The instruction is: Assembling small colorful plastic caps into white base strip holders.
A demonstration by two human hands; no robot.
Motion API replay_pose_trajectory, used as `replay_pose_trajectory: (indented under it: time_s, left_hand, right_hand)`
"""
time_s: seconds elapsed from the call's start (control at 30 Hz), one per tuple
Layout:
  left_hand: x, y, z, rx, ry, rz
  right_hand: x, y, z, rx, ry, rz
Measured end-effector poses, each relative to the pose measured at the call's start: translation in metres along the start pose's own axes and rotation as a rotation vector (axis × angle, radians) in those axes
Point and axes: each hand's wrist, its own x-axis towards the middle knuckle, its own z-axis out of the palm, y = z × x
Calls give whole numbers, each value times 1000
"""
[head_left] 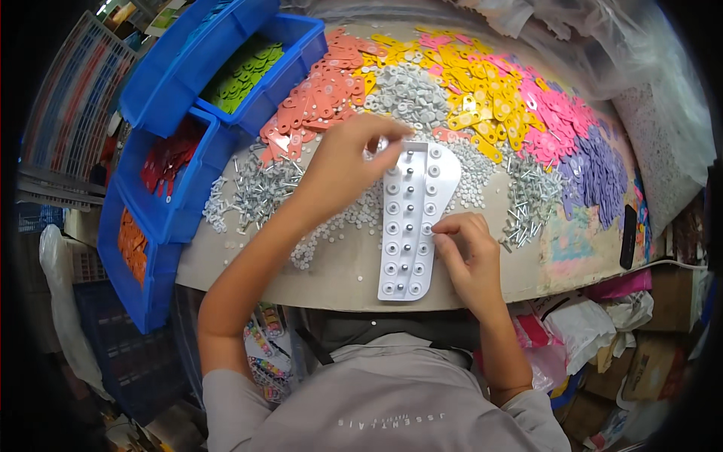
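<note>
A white moulded tray (446, 175) lies lengthwise in front of me on the table. Small metal studs (409, 227) stand in its middle channel, with round white plastic pieces (392, 248) in rows along both sides. My left hand (365, 151) reaches over the tray's far end, thumb and fingers closed in a pinch; what sits between them is too small to make out. Beside the tray's right edge, my right hand (473, 248) has its thumb and fingertips drawn together next to a round white piece. I cannot make out anything in that pinch.
Heaps of coral tags (320, 98), yellow tags (482, 83), pink tags (557, 117) and purple tags (599, 177) spread behind. Grey-white caps (410, 94) and metal rivets (260, 188) lie piled nearer. Blue bins (169, 196) line the left; a dark phone-like object (627, 237) lies right.
</note>
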Motion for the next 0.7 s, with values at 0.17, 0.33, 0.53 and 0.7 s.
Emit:
replay_pose_trajectory:
  time_s: [0.17, 0.33, 0.53, 0.7]
  left_hand:
    - [-63, -9, 4, -22, -121, 48]
    - [-67, -21, 17, -79, -68, 27]
    - [-65, -29, 30, -33, -119, -26]
    - [-63, -16, 31, -94, -63, -179]
  right_hand:
    - [11, 4, 0, -61, 28, -42]
    - [24, 4, 4, -82, 42, -73]
    - [29, 13, 13, -174, 43, -89]
    - [29, 14, 16, -192, 53, -89]
